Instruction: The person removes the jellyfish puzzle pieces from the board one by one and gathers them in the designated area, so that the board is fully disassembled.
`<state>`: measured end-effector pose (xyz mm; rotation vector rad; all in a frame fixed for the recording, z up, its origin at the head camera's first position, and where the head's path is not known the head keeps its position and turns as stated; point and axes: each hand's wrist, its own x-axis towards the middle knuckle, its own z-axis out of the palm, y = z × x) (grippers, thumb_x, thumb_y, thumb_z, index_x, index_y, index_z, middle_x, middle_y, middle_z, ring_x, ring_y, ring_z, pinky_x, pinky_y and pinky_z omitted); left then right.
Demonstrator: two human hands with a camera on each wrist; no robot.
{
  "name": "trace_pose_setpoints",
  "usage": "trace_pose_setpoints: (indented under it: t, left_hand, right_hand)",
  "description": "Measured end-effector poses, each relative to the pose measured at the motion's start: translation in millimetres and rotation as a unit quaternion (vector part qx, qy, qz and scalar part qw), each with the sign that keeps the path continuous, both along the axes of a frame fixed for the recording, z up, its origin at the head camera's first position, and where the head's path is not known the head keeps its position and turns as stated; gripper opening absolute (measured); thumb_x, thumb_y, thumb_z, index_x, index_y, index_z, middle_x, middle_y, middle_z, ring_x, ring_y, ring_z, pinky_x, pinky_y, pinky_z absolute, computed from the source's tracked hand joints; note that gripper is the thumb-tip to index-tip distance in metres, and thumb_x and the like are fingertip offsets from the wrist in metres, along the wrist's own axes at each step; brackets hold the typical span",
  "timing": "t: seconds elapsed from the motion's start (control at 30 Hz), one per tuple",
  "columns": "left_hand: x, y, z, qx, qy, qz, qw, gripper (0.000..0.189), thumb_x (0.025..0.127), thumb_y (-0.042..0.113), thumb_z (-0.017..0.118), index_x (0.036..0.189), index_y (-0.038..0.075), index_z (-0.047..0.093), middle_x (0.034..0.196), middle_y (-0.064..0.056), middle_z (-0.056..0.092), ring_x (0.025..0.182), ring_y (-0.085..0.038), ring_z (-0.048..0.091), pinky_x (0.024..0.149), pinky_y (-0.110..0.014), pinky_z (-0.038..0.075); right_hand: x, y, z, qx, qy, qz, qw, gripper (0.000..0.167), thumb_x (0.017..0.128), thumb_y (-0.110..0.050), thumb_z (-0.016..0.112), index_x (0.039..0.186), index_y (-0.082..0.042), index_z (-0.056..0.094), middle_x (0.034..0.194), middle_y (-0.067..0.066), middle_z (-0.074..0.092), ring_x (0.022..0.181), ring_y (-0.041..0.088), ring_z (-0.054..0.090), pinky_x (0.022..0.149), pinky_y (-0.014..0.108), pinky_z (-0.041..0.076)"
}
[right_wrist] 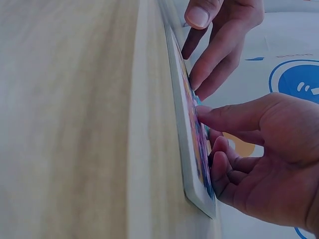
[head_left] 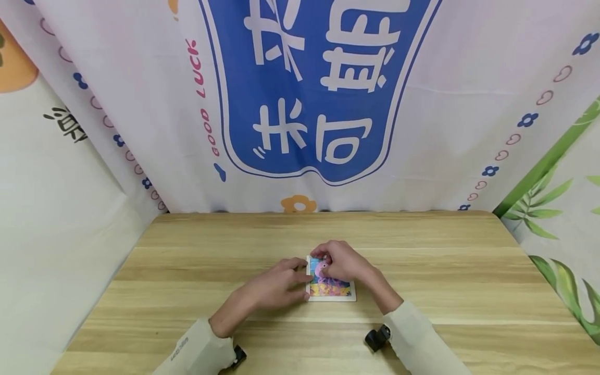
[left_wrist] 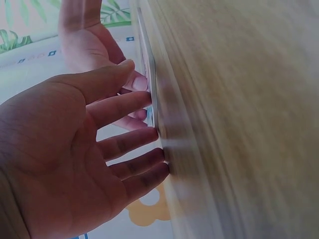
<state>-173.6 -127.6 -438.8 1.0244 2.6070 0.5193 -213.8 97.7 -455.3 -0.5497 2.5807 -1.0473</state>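
Observation:
A small flat picture board point(head_left: 331, 299) with a white border lies on the table, showing a pink cartoon figure over blue, purple and yellow. My left hand point(head_left: 281, 285) is at its left side, fingers spread and fairly straight, fingertips touching the edge. In the left wrist view the left palm point(left_wrist: 60, 149) shows with nothing in it. My right hand point(head_left: 344, 262) is over the board's upper right part. Seen from the right wrist, its thumb point(right_wrist: 217, 117) touches the picture face point(right_wrist: 192, 112) and its other fingers curl close by; whether they pinch a loose piece is hidden.
The wood-grain table point(head_left: 211, 250) extends around the board. Behind it hangs a white cloth point(head_left: 422, 156) with a blue printed panel, and printed cloths hang at both sides. Black wrist devices point(head_left: 377, 338) sit near the sleeve cuffs.

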Motion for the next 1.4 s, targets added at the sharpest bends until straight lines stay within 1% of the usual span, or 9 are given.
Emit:
trace_pose_setpoints:
  t: [0.1, 0.27, 0.5, 0.77, 0.93, 1.07, 1.17, 1.3, 1.4]
  left_hand:
    - [0.0, 0.1, 0.0, -0.003, -0.003, 0.001, 1.0000, 0.044, 0.104, 0.031, 0.072, 0.142, 0.009, 0.070, 0.164, -0.021, 0.049, 0.153, -0.041, 0.046, 0.125, -0.057, 0.043]
    - [-0.2, 0.1, -0.9, -0.001, -0.002, -0.002, 1.0000, 0.044, 0.104, 0.032, 0.072, 0.143, 0.009, 0.070, 0.164, -0.021, 0.049, 0.153, -0.040, 0.046, 0.125, -0.057, 0.043]
    - [0.7, 0.5, -0.7, -0.001, -0.003, -0.002, 1.0000, 0.044, 0.104, 0.031, 0.072, 0.142, 0.009, 0.070, 0.163, -0.022, 0.049, 0.153, -0.040, 0.046, 0.125, -0.057, 0.043]
    - [1.6, 0.7, -0.3, -0.007, -0.001, 0.002, 1.0000, 0.044, 0.104, 0.032, 0.072, 0.142, 0.010, 0.071, 0.163, -0.021, 0.050, 0.153, -0.039, 0.047, 0.125, -0.056, 0.043]
    - [0.3, 0.9, -1.3, -0.006, 0.004, 0.000, 1.0000, 0.043, 0.104, 0.030, 0.072, 0.142, 0.010, 0.071, 0.163, -0.020, 0.050, 0.153, -0.039, 0.047, 0.125, -0.056, 0.043]
    - [-0.1, 1.3, -0.3, -0.008, 0.002, -0.005, 1.0000, 0.043, 0.105, 0.029, 0.071, 0.143, 0.009, 0.070, 0.163, -0.020, 0.051, 0.153, -0.038, 0.046, 0.124, -0.056, 0.044]
    - [0.0, 1.6, 0.7, -0.010, 0.001, -0.005, 0.9999, 0.042, 0.105, 0.029, 0.071, 0.143, 0.009, 0.070, 0.163, -0.020, 0.051, 0.153, -0.038, 0.046, 0.124, -0.056, 0.044]
    - [0.2, 1.4, 1.0, -0.011, 0.003, -0.005, 0.9999, 0.042, 0.105, 0.028, 0.071, 0.142, 0.009, 0.071, 0.163, -0.021, 0.051, 0.153, -0.038, 0.047, 0.124, -0.056, 0.043]
    - [0.1, 1.1, 1.0, -0.010, 0.004, -0.006, 0.9999, 0.042, 0.105, 0.028, 0.071, 0.142, 0.009, 0.071, 0.162, -0.021, 0.051, 0.153, -0.038, 0.047, 0.124, -0.057, 0.044]
  right_hand:
    - [-0.6, 0.2, -0.4, 0.002, -0.007, -0.001, 1.0000, 0.038, 0.091, 0.003, 0.079, 0.128, -0.005, 0.076, 0.119, 0.007, 0.076, 0.094, 0.015, 0.063, 0.087, 0.033, 0.058]
    - [-0.2, -0.2, 0.3, 0.010, 0.007, -0.002, 0.9999, 0.031, 0.095, 0.003, 0.073, 0.124, -0.006, 0.078, 0.111, 0.006, 0.075, 0.096, 0.017, 0.063, 0.092, 0.039, 0.059]
    - [0.6, -3.2, 1.5, 0.006, 0.005, -0.013, 0.9999, 0.028, 0.096, 0.004, 0.071, 0.120, -0.009, 0.079, 0.107, 0.003, 0.074, 0.097, 0.018, 0.063, 0.097, 0.044, 0.058]
    - [0.6, -1.7, -0.1, 0.000, 0.017, -0.005, 0.9998, 0.027, 0.095, 0.004, 0.072, 0.117, -0.010, 0.078, 0.100, 0.001, 0.072, 0.093, 0.016, 0.062, 0.090, 0.040, 0.056]
    - [0.0, -0.6, -0.5, 0.000, 0.025, 0.004, 0.9997, 0.026, 0.095, 0.002, 0.072, 0.116, -0.013, 0.077, 0.104, 0.004, 0.072, 0.097, 0.019, 0.062, 0.091, 0.043, 0.056]
    - [-1.6, 0.5, -1.3, -0.001, 0.025, 0.008, 0.9997, 0.025, 0.099, 0.002, 0.067, 0.117, -0.014, 0.077, 0.102, 0.003, 0.071, 0.088, 0.016, 0.061, 0.081, 0.033, 0.055]
    - [-2.9, 1.9, -2.8, -0.006, 0.031, 0.007, 0.9995, 0.024, 0.102, 0.001, 0.062, 0.115, -0.012, 0.077, 0.098, 0.003, 0.070, 0.083, 0.014, 0.059, 0.074, 0.028, 0.051]
    - [-3.6, 3.0, -3.8, -0.017, 0.035, 0.006, 0.9992, 0.022, 0.103, -0.001, 0.061, 0.114, -0.012, 0.077, 0.094, 0.002, 0.070, 0.080, 0.013, 0.058, 0.070, 0.025, 0.050]
    - [-4.2, 2.6, -3.7, -0.027, 0.030, -0.001, 0.9992, 0.021, 0.103, -0.002, 0.061, 0.113, -0.011, 0.078, 0.094, 0.003, 0.071, 0.080, 0.013, 0.059, 0.071, 0.025, 0.050]
